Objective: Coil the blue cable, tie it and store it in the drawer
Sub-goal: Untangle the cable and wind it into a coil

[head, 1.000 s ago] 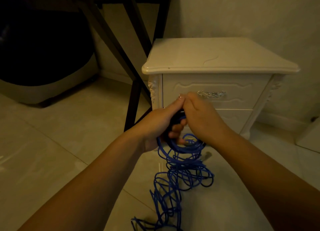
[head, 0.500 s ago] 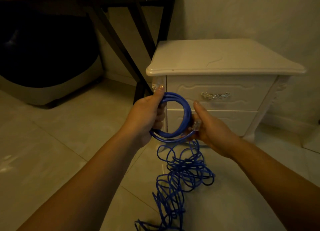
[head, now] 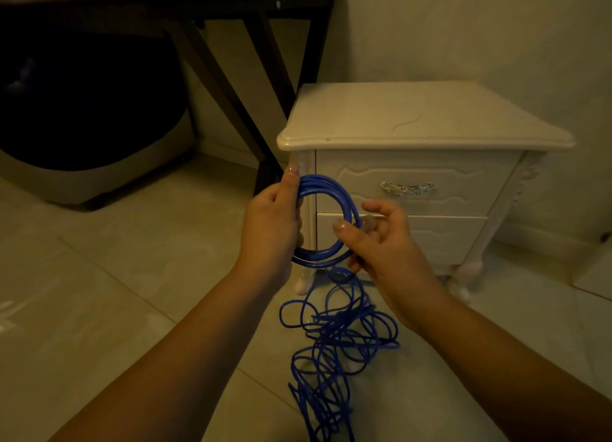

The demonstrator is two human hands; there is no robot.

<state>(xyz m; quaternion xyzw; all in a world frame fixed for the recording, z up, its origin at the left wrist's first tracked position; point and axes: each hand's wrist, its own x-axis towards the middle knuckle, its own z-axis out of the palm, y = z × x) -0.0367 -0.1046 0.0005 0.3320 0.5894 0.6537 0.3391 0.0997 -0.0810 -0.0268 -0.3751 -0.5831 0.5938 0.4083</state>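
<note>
Dim yellowish light; deep shadow under the black-framed table (head: 258, 2) at upper left, faint glare on the pale tiled floor (head: 99, 292), edges bowed.

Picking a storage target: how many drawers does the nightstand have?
2. The upper drawer, with a metal handle, sits under the nightstand top. The lower drawer is directly beneath, partly hidden by the right hand. Both look closed.

Dim, yellowish light; pale glossy floor tiles (head: 99, 292) with thin grout lines; a plain cream wall (head: 463, 27); a white carved nightstand (head: 414, 117) against it; left of that, a black-legged table (head: 298, 10) over a dark, grey-based bulky object (head: 82, 117)
</note>
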